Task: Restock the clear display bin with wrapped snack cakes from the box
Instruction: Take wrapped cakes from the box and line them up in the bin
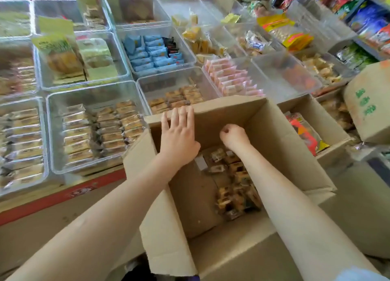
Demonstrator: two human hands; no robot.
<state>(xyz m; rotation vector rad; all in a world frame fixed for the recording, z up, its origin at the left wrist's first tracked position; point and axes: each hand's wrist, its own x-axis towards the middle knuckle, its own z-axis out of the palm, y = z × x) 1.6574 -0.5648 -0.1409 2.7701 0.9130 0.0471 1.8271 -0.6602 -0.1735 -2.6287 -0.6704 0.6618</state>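
snack cakes (234,181) in box (280,145), bin (92,90) left

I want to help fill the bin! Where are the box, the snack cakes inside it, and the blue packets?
box (280,133), head view, bare inner right wall.
snack cakes (236,187), head view, middle of the pile on the box floor.
blue packets (152,54), head view, middle of the stacked rows in their clear bin.

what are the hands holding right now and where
Left hand lies flat, open, on the box's far rim. Right hand is curled inside the box; whether it holds anything cannot be told.
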